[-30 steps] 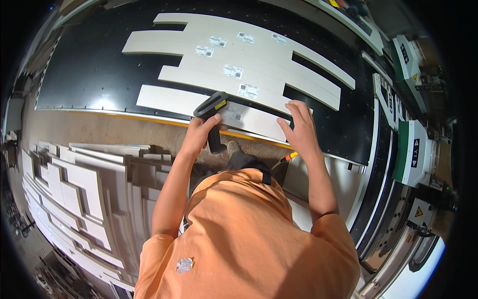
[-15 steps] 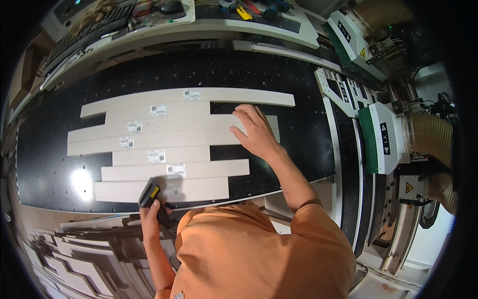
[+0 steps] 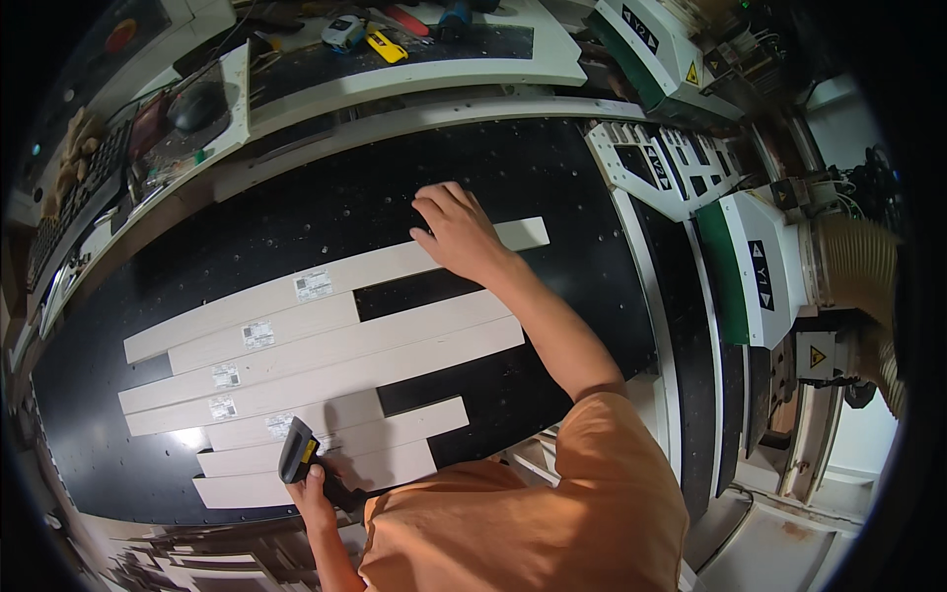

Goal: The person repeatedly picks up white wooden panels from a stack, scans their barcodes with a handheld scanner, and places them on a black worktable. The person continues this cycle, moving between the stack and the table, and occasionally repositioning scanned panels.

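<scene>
Near the front edge of the black worktop (image 3: 296, 222), my left hand (image 3: 314, 491) grips a black handheld barcode scanner (image 3: 299, 454) with a yellow patch, its head pointing up over the nearest strips. Several pale, flat board strips (image 3: 335, 361) of differing lengths lie side by side, their ends staggered. Small white printed labels (image 3: 314, 285) sit on them; the scanner and its shadow partly cover those nearest me. My right hand (image 3: 456, 229) is over the farthest strip (image 3: 212, 311), its fingers loosely bent past the strip's far edge and the thumb apart. Whether it touches the strip I cannot tell.
Beyond the worktop, a ledge bears a yellow cutter (image 3: 386, 46), a tape measure (image 3: 343, 34) and other tools. A keyboard (image 3: 79, 202) and a mouse (image 3: 197, 105) stand at far left. Green-and-white machine heads (image 3: 755, 266) with ribbed hoses line the right side. Stacked panels (image 3: 197, 562) stand below.
My view has turned and shifted, so the strips appear slanted. My right hand has moved from a middle strip to the farthest one. My left hand still holds the scanner near the closest strips.
</scene>
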The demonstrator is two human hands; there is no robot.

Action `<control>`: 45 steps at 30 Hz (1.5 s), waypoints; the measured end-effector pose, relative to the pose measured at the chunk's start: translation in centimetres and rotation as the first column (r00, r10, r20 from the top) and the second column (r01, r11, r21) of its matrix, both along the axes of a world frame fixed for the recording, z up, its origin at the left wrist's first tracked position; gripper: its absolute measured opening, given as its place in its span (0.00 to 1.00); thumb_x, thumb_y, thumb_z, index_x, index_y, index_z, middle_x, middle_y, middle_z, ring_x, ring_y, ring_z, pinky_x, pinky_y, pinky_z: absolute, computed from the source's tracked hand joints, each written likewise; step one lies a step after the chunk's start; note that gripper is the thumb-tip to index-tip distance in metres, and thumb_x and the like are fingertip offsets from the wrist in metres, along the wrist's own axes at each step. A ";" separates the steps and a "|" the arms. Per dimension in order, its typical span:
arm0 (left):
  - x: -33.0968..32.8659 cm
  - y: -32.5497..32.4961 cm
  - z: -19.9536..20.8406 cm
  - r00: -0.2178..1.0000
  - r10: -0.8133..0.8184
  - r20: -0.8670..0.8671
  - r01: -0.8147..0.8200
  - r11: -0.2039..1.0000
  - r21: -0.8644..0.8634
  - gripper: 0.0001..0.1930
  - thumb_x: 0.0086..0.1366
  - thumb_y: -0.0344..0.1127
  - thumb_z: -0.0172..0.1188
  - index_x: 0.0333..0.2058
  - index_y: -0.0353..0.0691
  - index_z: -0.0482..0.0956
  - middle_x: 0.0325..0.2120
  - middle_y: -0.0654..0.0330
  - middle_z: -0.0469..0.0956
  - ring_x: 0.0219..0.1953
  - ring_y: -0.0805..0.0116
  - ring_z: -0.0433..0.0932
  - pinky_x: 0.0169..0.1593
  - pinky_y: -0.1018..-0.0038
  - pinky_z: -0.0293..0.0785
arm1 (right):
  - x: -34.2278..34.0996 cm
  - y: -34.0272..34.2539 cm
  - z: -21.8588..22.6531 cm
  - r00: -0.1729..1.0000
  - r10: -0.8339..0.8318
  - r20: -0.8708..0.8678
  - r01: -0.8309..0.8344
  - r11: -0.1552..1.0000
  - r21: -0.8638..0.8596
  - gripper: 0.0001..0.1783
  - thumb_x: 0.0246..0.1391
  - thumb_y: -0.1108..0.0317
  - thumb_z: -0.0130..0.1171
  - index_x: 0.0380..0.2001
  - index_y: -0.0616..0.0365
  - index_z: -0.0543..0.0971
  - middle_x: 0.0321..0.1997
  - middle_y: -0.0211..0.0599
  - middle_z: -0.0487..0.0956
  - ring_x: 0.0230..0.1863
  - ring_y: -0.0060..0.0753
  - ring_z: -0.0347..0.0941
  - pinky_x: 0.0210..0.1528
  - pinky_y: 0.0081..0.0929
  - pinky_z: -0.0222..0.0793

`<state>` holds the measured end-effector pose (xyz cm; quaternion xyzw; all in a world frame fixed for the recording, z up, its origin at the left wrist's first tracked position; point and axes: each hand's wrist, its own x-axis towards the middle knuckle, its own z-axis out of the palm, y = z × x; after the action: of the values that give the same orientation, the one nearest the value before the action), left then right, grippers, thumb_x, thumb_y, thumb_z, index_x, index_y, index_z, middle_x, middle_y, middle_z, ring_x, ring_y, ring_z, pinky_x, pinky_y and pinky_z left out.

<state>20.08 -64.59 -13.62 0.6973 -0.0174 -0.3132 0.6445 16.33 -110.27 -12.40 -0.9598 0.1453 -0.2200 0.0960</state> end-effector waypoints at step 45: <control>0.8 -1.3 -0.1 0.997 0.071 -0.041 -0.076 0.990 -0.121 0.21 0.62 0.41 0.64 0.47 0.31 0.77 0.36 0.52 0.83 0.35 0.71 0.80 0.37 0.75 0.76 | 8.8 5.5 2.9 0.886 0.353 -0.301 -0.230 0.898 0.376 0.29 0.44 0.59 0.70 0.50 0.59 0.78 0.46 0.47 0.82 0.47 0.50 0.81 0.49 0.41 0.77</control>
<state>20.90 -65.91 -13.71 0.6509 0.0008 -0.3001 0.6973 25.17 -104.75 -9.47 -0.9647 0.0469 0.0051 0.2589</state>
